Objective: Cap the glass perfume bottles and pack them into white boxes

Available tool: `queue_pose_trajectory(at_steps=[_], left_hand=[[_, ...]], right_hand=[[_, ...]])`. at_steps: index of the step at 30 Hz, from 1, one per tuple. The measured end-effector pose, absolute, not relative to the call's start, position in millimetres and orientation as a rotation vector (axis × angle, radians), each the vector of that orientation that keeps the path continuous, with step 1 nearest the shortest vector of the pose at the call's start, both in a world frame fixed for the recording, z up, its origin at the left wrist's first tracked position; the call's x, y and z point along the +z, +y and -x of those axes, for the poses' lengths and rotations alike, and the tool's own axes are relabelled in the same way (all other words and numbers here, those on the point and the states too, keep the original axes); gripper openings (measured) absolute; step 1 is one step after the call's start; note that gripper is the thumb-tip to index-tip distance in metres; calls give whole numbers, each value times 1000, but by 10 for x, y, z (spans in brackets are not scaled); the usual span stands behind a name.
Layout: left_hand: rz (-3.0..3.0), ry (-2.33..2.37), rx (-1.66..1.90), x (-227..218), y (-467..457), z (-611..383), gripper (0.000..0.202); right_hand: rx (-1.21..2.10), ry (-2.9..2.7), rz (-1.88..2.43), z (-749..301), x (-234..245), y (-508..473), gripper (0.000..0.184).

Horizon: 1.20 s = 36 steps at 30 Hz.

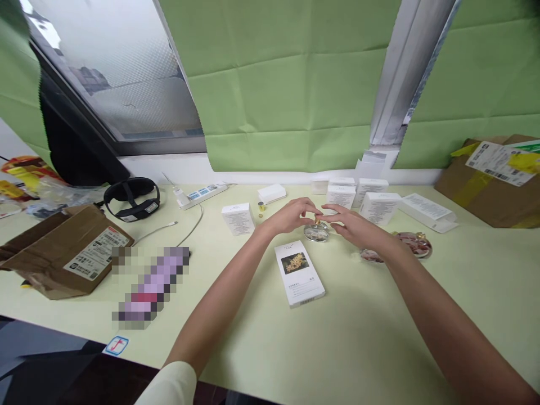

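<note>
A clear glass perfume bottle [316, 233] with a gold neck stands upright on the table. My left hand [294, 215] reaches in from its left, fingers bent and closed around the neck. From the other side, my right hand [349, 221] has its fingertips at the same neck and its thumb near the bottle's shoulder. The fingertips meet over the neck and partly hide it. A white box [300, 284] with a yellow flower picture lies just in front. Behind my left hand are a gold cap [261, 206] and a tiny gold ring [260, 216].
Several white cartons [379, 208] stand behind my right hand. Reddish bottles [415, 244] lie partly behind my right forearm. Cardboard boxes [485, 188] sit at both ends. A headset [131, 199], a power strip [206, 194] and a blurred-out phone-like object [154, 287] are on the left.
</note>
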<state>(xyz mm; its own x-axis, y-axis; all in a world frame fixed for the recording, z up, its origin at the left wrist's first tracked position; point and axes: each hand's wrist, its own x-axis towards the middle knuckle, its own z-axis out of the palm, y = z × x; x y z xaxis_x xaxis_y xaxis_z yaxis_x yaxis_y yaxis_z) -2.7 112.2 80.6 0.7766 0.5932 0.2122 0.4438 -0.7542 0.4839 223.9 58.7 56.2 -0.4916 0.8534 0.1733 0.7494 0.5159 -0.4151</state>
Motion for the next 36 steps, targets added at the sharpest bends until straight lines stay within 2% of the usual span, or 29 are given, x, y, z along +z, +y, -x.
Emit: queue_pose_trajectory(at_steps=[5,11,17,22,28,36], left_hand=[[-2556,922,289,910,1047,103,40],[-2495,1131,77,1061,859,78,58],[-2601,1297,-120,1123,750,8,61],[-2584,1373,-151,1164,701,-24,67],[-2647,1410,-346,1207,639,-90,64],[-2631,1366,-393,1259,640,-44,63]], right_hand=[[433,-2394,1373,-2217,567,578,65],[413,-2386,1409,-2223,533,600,70],[383,-2375,1402,-2220,505,608,70],[271,-2368,1418,-2194,498,605,65],[235,-2400,1407,-2197,466,616,70],[226,-2444,1267,-2242,503,598,72]])
